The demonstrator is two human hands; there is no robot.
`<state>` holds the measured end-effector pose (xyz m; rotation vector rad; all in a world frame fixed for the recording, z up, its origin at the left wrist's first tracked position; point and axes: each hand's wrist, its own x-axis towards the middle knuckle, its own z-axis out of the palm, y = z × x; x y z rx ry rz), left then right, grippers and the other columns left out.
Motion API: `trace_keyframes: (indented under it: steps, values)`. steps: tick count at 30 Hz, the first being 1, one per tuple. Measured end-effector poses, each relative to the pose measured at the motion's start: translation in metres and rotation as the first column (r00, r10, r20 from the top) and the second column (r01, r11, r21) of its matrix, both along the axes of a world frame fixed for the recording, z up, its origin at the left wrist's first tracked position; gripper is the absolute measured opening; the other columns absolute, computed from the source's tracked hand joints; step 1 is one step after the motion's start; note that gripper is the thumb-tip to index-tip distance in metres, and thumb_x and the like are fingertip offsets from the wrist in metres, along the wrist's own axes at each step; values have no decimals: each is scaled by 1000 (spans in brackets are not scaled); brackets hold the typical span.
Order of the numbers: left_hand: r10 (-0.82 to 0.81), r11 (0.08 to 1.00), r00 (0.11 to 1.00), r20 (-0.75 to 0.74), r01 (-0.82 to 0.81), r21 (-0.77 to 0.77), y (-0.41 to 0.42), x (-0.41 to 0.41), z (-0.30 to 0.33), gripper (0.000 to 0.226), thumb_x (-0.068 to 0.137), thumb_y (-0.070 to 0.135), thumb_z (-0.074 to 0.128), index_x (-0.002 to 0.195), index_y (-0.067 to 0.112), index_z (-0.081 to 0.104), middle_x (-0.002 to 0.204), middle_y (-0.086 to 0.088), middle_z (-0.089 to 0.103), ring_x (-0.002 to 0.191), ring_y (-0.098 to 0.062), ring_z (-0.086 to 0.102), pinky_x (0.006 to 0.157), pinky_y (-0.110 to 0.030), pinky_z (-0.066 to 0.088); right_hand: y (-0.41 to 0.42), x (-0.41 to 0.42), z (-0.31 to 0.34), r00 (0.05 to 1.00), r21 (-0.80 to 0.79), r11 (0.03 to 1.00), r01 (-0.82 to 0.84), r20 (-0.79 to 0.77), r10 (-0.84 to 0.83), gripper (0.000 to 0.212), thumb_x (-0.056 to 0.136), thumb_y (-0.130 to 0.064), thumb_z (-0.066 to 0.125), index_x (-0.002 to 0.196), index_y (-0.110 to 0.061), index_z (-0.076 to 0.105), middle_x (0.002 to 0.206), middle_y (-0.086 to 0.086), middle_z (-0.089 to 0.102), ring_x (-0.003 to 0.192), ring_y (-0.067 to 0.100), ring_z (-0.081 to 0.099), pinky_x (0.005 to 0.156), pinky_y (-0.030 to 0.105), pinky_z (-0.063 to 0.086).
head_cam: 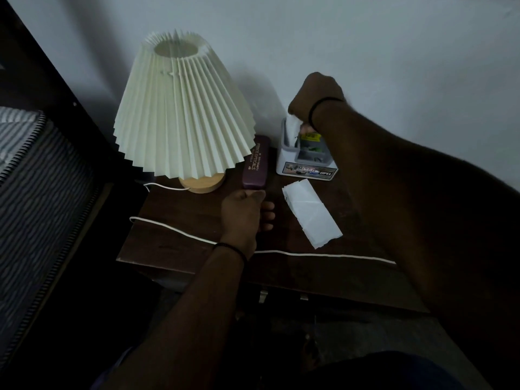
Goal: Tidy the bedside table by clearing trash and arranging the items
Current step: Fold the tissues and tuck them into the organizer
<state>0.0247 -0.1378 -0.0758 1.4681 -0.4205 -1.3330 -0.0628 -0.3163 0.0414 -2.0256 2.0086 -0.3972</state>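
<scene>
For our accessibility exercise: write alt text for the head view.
A person's left hand grips a maroon spectacle case beside a pleated lamp, while the right hand reaches into a white desk organizer. A folded paper lies on the dark table.

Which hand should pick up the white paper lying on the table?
Probably the left hand. It rests near the paper, touching the end of the glasses case. The right hand is busy up at the organizer box, its fingers around something white.

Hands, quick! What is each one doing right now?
Left hand: holding the near end of the maroon glasses case.
Right hand: curled over the desk organizer, pinching a white paper.
</scene>
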Motion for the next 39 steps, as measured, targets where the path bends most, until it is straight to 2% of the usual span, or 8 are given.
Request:
trace_keyframes:
  steps: [3,10,14,17,20,28,34,39]
  values:
    - [-3,1000,1000,9,3,-2,0,1,-1,8,96,16,58,91,12,62,77,-10,69,56,-19,60,45,-25,49,12,-8,-10,998,-221,974,48,-33,-56,26,86,-20,57,108,-8,62,118,15,65,112,36,60,83,32,46]
    - [-1,1000,1000,14,1,8,-2,-1,0,9,96,17,58,99,10,62,78,-11,69,55,-18,60,44,-24,48,75,-60,-18,974,-419,888,191,191,-119,29,89,-38,53,87,-12,66,95,8,71,96,31,64,77,32,46]
    - [-12,1000,999,32,11,7,0,-3,2,12,96,18,58,102,8,62,79,-12,68,55,-19,59,44,-24,48,138,-82,-71,996,-191,978,82,54,-73,24,92,-24,48,74,-11,57,76,0,60,82,25,64,66,21,37]
    - [-27,999,997,78,26,19,3,-6,1,9,95,19,60,97,11,64,81,-12,70,58,-19,61,46,-27,48,168,-93,-107,995,13,996,88,53,-88,28,92,-33,57,103,-9,67,103,9,69,101,27,64,85,31,47]
    - [-44,999,991,123,42,18,5,-8,0,10,95,18,60,95,9,63,81,-13,69,57,-19,60,46,-28,48,177,-94,-113,987,82,986,146,51,-151,48,85,-42,68,119,-11,57,121,12,62,112,32,59,90,39,47]
    - [-78,997,979,186,78,7,5,-8,-5,11,96,18,59,88,11,60,79,-12,68,55,-18,59,41,-24,46,162,-95,-114,965,272,943,192,121,-231,59,73,-37,81,120,-8,58,122,13,64,113,32,61,89,38,49]
    - [-95,995,975,199,97,1,4,-10,-7,11,96,18,58,88,11,59,78,-11,67,54,-18,58,39,-21,43,162,-94,-111,982,148,981,128,122,-146,27,78,-28,71,101,-15,69,109,10,68,104,30,63,83,33,48]
    - [-107,993,972,209,113,-17,6,-10,-6,10,96,19,58,91,11,61,81,-11,68,55,-18,59,41,-23,44,162,-99,-90,953,-7,990,143,271,-136,22,75,-23,69,96,-17,71,98,5,71,94,23,65,73,23,40]
